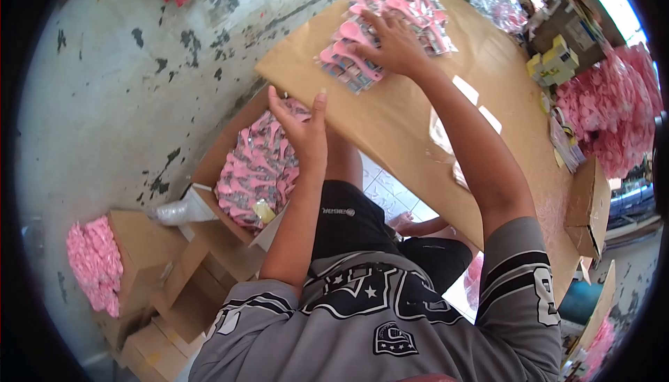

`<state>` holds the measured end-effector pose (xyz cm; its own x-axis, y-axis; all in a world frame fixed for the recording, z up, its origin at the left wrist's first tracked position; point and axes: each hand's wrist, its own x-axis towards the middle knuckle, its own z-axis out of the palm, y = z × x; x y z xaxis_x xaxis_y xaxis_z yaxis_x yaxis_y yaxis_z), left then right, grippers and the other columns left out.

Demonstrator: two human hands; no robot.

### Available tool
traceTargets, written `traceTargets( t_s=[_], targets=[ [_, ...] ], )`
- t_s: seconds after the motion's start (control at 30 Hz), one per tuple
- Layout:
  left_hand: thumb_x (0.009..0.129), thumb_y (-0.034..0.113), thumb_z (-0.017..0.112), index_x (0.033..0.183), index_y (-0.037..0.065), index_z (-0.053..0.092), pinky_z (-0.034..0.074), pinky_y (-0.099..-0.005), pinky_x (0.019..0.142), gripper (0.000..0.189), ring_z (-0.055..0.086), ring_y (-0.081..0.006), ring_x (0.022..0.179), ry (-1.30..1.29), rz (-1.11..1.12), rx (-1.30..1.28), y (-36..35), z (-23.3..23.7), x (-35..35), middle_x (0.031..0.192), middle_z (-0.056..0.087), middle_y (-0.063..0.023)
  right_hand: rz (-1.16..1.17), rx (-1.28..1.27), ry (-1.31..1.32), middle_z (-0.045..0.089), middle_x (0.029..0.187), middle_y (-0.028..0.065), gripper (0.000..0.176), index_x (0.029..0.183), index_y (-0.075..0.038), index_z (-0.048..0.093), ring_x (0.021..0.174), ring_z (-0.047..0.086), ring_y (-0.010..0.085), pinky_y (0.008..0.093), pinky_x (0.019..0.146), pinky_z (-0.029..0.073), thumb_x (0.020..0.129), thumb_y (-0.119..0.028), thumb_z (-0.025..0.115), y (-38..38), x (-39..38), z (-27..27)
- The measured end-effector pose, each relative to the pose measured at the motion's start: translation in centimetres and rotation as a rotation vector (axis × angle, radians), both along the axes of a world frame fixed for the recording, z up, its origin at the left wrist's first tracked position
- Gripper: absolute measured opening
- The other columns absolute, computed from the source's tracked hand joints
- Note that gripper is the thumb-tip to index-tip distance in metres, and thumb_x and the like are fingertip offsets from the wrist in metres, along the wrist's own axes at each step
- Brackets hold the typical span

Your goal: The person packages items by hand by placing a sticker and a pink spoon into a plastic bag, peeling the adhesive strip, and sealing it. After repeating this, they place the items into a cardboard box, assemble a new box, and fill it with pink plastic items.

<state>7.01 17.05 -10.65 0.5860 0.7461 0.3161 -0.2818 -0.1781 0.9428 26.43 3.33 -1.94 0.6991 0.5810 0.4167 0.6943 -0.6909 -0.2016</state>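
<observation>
A pile of clear packets with pink spoons lies at the far end of the brown-covered table. My right hand rests on the near side of this pile, fingers spread over the packets. At the table's left edge my left hand is held with thumb and fingers apart and nothing in it. Below it stands an open cardboard box full of similar pink spoon packets, partly hidden by my left forearm.
White pieces lie mid-table beside my right forearm. Yellow boxes, a large heap of pink packets and a small carton line the right side. More cartons and pink packets are at lower left, by a wall.
</observation>
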Motion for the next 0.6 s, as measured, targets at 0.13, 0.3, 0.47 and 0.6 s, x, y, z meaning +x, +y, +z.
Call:
traceTargets(
  t_s=[0.13,0.3,0.47,0.6],
  targets=[
    [0.099,0.025,0.077,0.163,0.004,0.02,0.042,-0.0421,0.116,0.088,0.047,-0.0241,0.141,-0.167,-0.221,-0.6,-0.1,-1.3,0.3,0.161,0.039,-0.0136,0.037,0.05,0.01,0.048,0.154,0.025,0.092,0.156,-0.022,0.047,0.144,0.042,0.0474,0.0578,0.117,0.035,0.086,-0.079,0.062,1.3,-1.6,-0.9],
    [0.101,0.029,0.073,0.149,0.009,0.039,0.049,-0.0456,0.109,0.062,0.055,-0.0229,0.133,-0.374,-0.549,-0.795,-0.2,0.9,1.5,0.145,0.054,-0.0079,0.098,0.162,0.078,0.055,0.143,0.0233,0.089,0.153,-0.019,0.051,0.136,0.049,0.0457,0.0585,0.112,0.039,0.086,-0.078,0.063,2.2,-5.6,-1.4],
    [0.102,0.038,0.068,0.133,0.014,0.059,0.052,-0.0473,0.105,0.041,0.062,-0.024,0.123,-0.364,-0.723,-1.027,-0.4,0.8,0.4,0.13,0.065,-0.0073,0.106,0.16,0.008,0.055,0.143,0.0229,0.088,0.153,-0.018,0.05,0.136,0.049,0.0454,0.0586,0.112,0.036,0.087,-0.074,0.065,3.3,-9.0,-1.9],
    [0.099,0.04,0.071,0.134,0.013,0.059,0.053,-0.0486,0.103,0.045,0.063,-0.0255,0.123,-0.409,-0.784,-1.155,0.5,0.1,-0.6,0.13,0.066,-0.0082,0.127,0.119,0.009,0.053,0.145,0.0256,0.09,0.155,-0.019,0.048,0.138,0.046,0.0476,0.0624,0.113,0.033,0.087,-0.076,0.064,3.5,-10.7,-1.5]
  ],
)
